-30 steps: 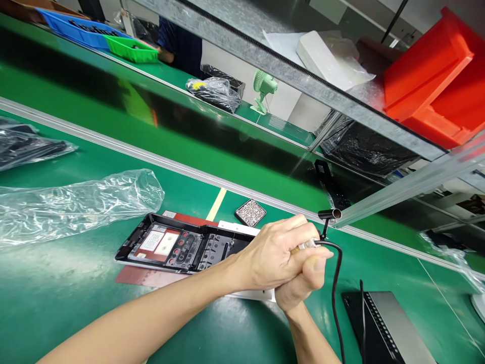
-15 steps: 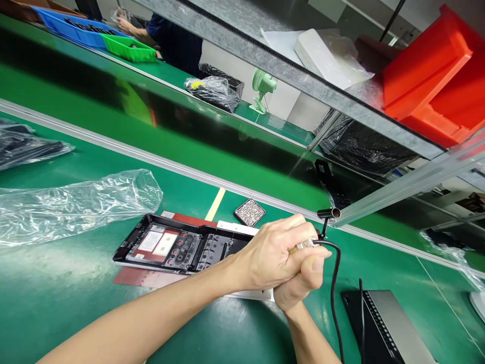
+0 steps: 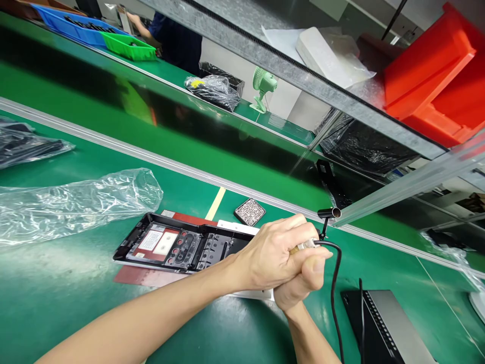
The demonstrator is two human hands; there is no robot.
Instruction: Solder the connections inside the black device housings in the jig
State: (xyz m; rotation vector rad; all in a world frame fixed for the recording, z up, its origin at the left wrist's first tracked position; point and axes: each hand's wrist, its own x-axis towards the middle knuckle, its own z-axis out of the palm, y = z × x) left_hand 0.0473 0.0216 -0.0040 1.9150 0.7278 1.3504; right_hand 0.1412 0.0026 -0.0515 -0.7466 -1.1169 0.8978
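My left hand (image 3: 278,250) is wrapped round the yellowish-brown handle of a corded tool (image 3: 305,245) that looks like a soldering iron. A black cord (image 3: 334,288) leaves the handle's end and hangs down. My right hand (image 3: 301,285) is closed just below, pressed against the left hand about the same tool; most of its fingers are hidden. The tool's tip is out of sight behind my hands. Beneath my left forearm lies a long black plastic housing (image 3: 197,258) with its inner side up, on a reddish-brown board (image 3: 151,276) and a white plate (image 3: 237,227).
A metal tube holder (image 3: 329,213) and a small black tray with speckled filling (image 3: 250,212) stand behind my hands. Clear plastic bags (image 3: 83,202) lie left, a grey-black device (image 3: 390,323) right. An overhead shelf (image 3: 303,76) carries a red bin (image 3: 435,76). Across the bench a person (image 3: 174,40) works.
My hands and the tool stay almost exactly where they were. Across the bench, the other person's hand has shifted slightly with a thing in it.
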